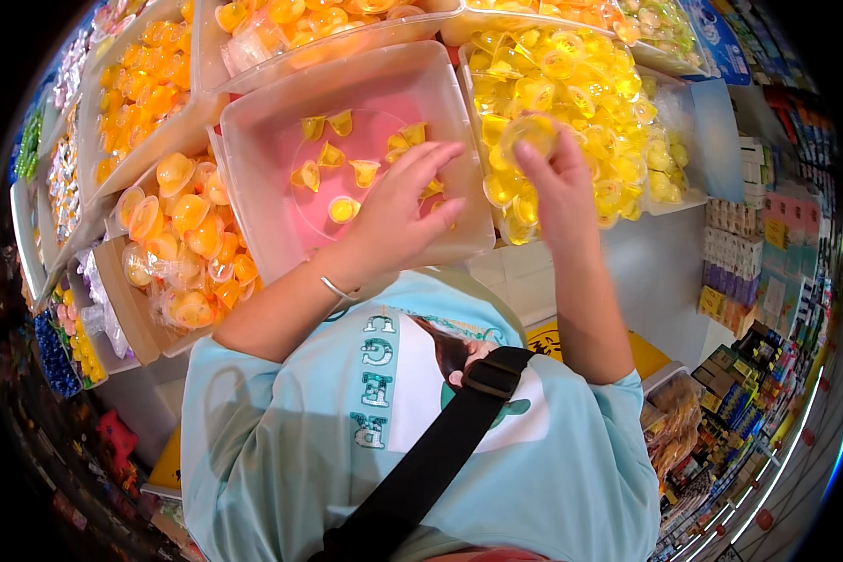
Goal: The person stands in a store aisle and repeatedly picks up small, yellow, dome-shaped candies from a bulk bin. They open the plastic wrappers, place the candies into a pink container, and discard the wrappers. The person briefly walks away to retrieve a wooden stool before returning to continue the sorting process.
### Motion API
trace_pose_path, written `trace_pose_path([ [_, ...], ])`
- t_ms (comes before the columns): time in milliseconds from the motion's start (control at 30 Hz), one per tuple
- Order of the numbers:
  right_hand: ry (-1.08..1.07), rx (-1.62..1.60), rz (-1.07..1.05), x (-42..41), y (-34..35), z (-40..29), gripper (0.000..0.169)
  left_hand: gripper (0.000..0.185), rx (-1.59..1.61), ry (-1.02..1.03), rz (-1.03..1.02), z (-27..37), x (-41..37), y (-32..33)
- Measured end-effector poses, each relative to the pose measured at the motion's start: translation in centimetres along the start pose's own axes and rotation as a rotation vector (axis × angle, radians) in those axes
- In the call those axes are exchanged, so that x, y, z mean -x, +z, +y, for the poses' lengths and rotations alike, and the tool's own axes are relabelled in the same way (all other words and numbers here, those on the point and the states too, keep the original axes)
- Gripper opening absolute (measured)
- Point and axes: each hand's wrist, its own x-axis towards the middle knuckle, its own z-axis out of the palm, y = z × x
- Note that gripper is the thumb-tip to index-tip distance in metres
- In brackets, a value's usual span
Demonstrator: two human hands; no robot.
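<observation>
My right hand (569,186) pinches a yellow jelly cup (531,132) by its round clear lid, above a heap of similar yellow cups (555,77). That heap fills a translucent plastic bin on the right. My left hand (411,200) hovers over the neighbouring translucent plastic tub (249,147), with its fingers apart and nothing visible in its grip. Several small yellow jelly cups (364,172) lie scattered on the tub's pink bottom. A few more are partly hidden behind my left hand.
Bins of orange jelly cups stand to the left (203,225) and at the far side (316,17). A cardboard divider (128,302) edges the left bin. Beyond the yellow heap is a bin with bagged yellow-green cups (667,165). Stacked packaged goods (734,246) stand at right.
</observation>
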Motion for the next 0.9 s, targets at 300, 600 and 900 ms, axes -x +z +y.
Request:
trace_pose_path([
  [300, 0.189, -0.239, -0.212, 3.5, 2.0, -1.7, 0.037, 0.059, 0.009, 0.188, 0.012, 0.9, -0.7, -1.1],
  [600, 0.16, -0.193, -0.234, 3.5, 2.1, -1.3, 0.036, 0.055, -0.037, 0.216, 0.057, 1.1, -0.5, -1.4],
  [900, 0.189, -0.172, -0.218, 3.3, 2.1, -0.9, 0.033, 0.052, -0.11, 0.2, 0.056, 1.0, -0.5, -1.6],
])
